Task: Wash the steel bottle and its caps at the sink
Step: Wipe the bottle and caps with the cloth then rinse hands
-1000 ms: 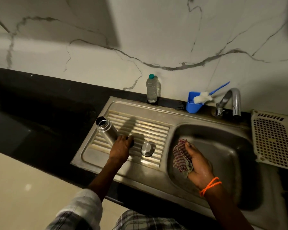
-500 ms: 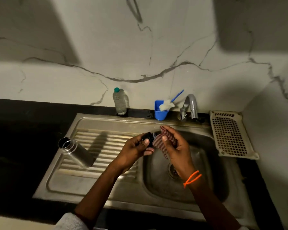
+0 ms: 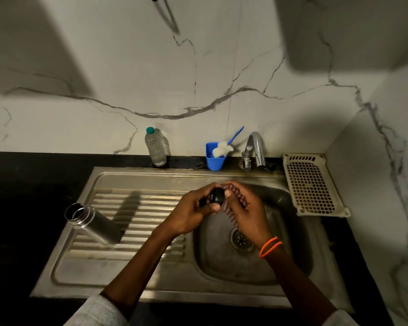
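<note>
Over the basin of the stainless steel sink (image 3: 132, 274), the person holds a small black round cap (image 3: 216, 196) between both hands. The left hand (image 3: 193, 214) curls its fingers and thumb around the cap from the left side. The right hand (image 3: 246, 214) grips a red and white checked cloth (image 3: 233, 203) and presses it against the right side of the cap; part of the cloth hangs down under the hands. On the right wrist there is an orange thread bracelet (image 3: 270, 247).

The open steel bottle (image 3: 93, 223) stands on the ribbed draining board at the left, well apart from the hands, and it has no cap on its mouth.

Behind the sink, on the black counter by the marble wall, stand a clear plastic bottle with a green cap (image 3: 156, 148), a blue plastic cup (image 3: 214, 158) with a blue-handled white brush (image 3: 224, 148) in it, and the chrome tap (image 3: 254, 150). A cream plastic perforated tray (image 3: 312, 184) lies at the right of the basin.
</note>
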